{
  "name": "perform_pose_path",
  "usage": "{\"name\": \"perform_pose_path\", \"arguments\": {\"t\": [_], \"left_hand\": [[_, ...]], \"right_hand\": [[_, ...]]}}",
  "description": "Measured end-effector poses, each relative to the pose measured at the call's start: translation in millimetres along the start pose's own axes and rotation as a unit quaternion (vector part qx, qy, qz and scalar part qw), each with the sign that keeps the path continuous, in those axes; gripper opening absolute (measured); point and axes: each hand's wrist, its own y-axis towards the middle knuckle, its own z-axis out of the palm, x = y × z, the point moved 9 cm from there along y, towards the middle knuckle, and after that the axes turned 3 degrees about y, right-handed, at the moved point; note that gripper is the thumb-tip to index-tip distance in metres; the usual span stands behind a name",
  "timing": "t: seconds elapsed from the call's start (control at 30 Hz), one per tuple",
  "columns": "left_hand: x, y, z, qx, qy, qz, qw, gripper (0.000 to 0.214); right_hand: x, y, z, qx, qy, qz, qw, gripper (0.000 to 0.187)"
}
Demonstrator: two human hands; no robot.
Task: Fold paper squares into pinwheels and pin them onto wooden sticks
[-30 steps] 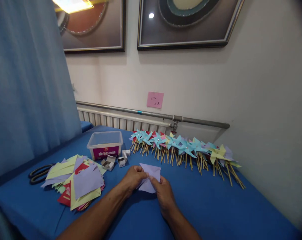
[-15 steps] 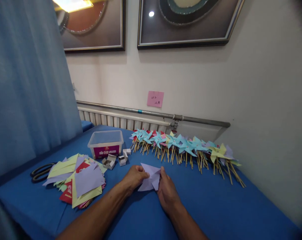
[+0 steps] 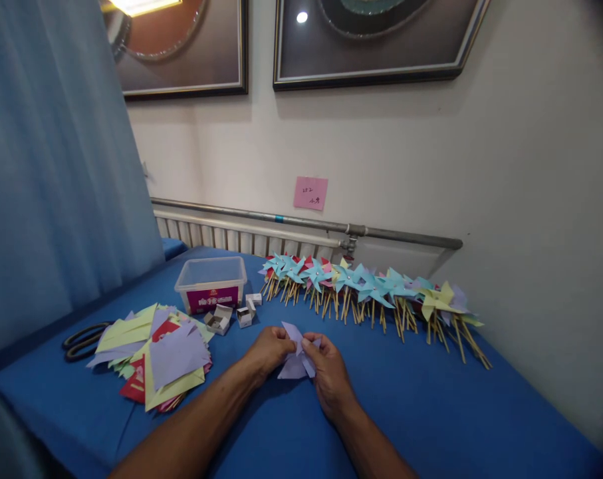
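A purple paper pinwheel point(image 3: 295, 367), partly folded, is held between both hands above the blue cloth. My left hand point(image 3: 271, 348) is closed on its left side, the thumb pressed near the centre. My right hand point(image 3: 328, 372) pinches the paper on the right, its thumb and fingers close to the middle. To the left lies a pile of cut paper sheets point(image 3: 179, 356) in purple, yellow, red and green. Beyond the hands stretches a long row of finished pinwheels point(image 3: 348, 279) on thin wooden sticks, many of them light blue.
A clear plastic tub point(image 3: 210, 283) with a purple label stands behind several small cardboard boxes point(image 3: 219, 320). Black-handled scissors point(image 3: 84, 340) lie by the paper pile. A metal pipe point(image 3: 311, 225) and a radiator point(image 3: 221, 234) run along the wall. A blue curtain point(image 3: 56, 153) hangs at left.
My right hand's thumb and fingers have moved inward over the paper, from its right edge towards its centre, bending the right part in. My left hand keeps its hold.
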Motion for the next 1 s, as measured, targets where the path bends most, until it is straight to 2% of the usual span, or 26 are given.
{"name": "perform_pose_path", "arguments": {"t": [0.4,0.77,0.9,1.0], "left_hand": [[4,2,-1.5,-0.004,-0.03,-0.007,1.0,0.019],[0,-2,1.3,0.012,-0.071,-0.009,0.997,0.036],[-1,-3,3.5,0.023,-0.061,-0.007,0.998,0.035],[-1,-3,-0.3,-0.001,-0.031,-0.004,1.0,0.033]], "right_hand": [[-2,6,-7,-0.003,-0.031,-0.017,0.999,0.053],[2,9,-11,-0.025,-0.072,-0.054,0.996,0.045],[2,9,-12,-0.03,-0.081,-0.061,0.994,0.043],[4,8,-11,-0.027,-0.089,-0.066,0.993,0.042]]}}
